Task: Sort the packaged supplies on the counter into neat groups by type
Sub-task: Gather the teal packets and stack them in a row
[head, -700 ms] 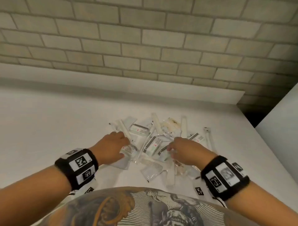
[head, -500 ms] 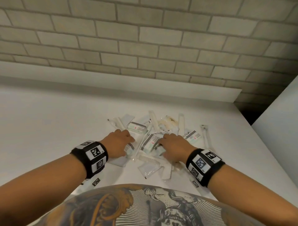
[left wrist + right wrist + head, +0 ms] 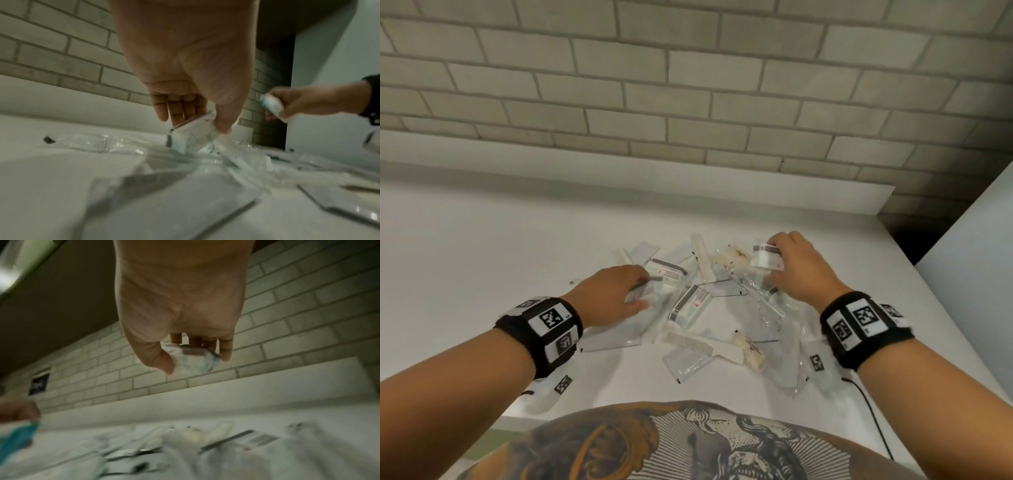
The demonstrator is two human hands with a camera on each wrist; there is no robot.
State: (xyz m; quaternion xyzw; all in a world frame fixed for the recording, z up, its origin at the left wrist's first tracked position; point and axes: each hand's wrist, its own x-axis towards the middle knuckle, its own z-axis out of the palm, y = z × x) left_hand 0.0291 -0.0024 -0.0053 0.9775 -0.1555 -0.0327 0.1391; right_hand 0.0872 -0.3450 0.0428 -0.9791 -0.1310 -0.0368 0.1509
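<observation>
While your right hand (image 3: 796,265) is pinching a small white packet (image 3: 766,260) between thumb and curled fingers, lifted clear of the pile at its far right edge, your left hand (image 3: 610,295) is closing its grip on a second packet (image 3: 190,137) of the same kind, thumb on one side and fingers on the other, at the pile's left side. That second packet is tilting up on one end, its low end touching the clear wrappers under it. Between your two hands a third labelled packet (image 3: 690,306) is lying flat on the tabletop (image 3: 482,260), and a fourth (image 3: 667,271) is sitting just beyond your left fingers. Nearer to you a white comb (image 3: 703,346) is resting across a clear sleeve (image 3: 686,365), with a pale wrapped item (image 3: 750,353) touching its handle end. Long white stick-like packs (image 3: 702,258) and flat grey sachets (image 3: 726,289) are overlapping in the middle, so the loose film is crowding both hands. A brick wall (image 3: 688,85) is rising behind the tabletop, and a black cable (image 3: 869,411) is trailing off its near right edge.
</observation>
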